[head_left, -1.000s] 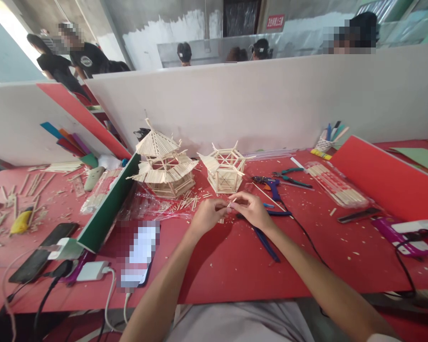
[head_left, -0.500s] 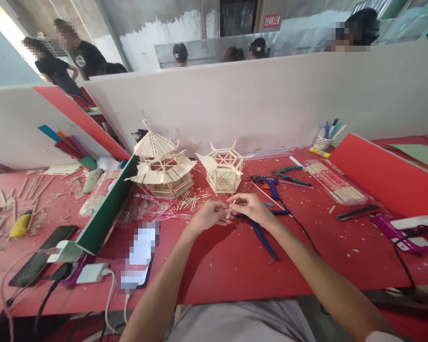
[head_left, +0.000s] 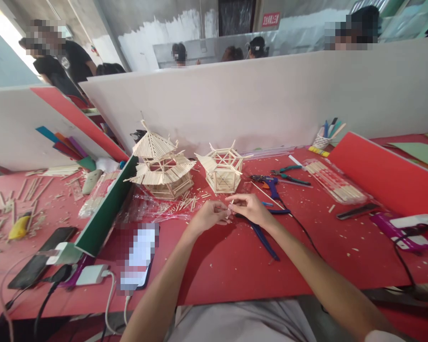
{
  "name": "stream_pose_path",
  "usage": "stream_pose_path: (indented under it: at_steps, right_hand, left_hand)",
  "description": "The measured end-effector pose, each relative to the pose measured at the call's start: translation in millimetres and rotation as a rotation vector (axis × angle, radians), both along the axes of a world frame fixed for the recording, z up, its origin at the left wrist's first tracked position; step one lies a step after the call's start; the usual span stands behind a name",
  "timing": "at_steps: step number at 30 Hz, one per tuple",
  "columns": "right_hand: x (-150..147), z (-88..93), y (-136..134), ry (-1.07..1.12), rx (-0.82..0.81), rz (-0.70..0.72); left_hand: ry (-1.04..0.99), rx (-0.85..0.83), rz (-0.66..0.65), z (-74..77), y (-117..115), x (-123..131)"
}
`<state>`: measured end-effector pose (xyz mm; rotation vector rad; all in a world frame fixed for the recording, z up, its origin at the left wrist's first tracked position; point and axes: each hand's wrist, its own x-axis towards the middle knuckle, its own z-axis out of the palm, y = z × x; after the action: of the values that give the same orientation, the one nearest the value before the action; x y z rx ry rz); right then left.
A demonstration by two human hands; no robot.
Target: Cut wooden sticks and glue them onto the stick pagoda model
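Over the red table, my left hand (head_left: pixel 211 216) and my right hand (head_left: pixel 252 207) meet at the fingertips. Between them is a short pale wooden stick (head_left: pixel 231 203), pinched by both hands and partly covered by the fingers. Just beyond stands a small open hexagonal stick frame (head_left: pixel 224 173) with one roof panel on its left side. To its left is a taller pavilion model (head_left: pixel 160 166) with two slatted roofs. Blue-handled pliers (head_left: pixel 260 235) lie under and beside my right hand. A blue glue gun (head_left: pixel 272 185) rests behind that hand.
Cut stick pieces (head_left: pixel 185 203) and plastic wrap lie before the pavilion. A phone (head_left: pixel 139 256) lies at left beside a green divider (head_left: pixel 107 213). Green-handled pliers (head_left: pixel 288 169), packed sticks (head_left: pixel 335 183) and a red divider (head_left: pixel 378 171) are at right. People are behind the partition (head_left: pixel 235 104).
My hands stay nearly in place, with small finger movements around the stick. In the background at left, the standing people have shifted. The view has moved very slightly.
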<state>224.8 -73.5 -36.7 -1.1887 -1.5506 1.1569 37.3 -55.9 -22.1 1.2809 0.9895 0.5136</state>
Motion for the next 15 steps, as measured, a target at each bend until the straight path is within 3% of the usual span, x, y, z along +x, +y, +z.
stream_pose_path:
  at_steps: [15]
  right_hand:
    - [0.8, -1.8, 0.2, -0.011, 0.005, -0.018]
  left_hand:
    - [0.014, -0.023, 0.035, 1.9, -0.2, 0.9]
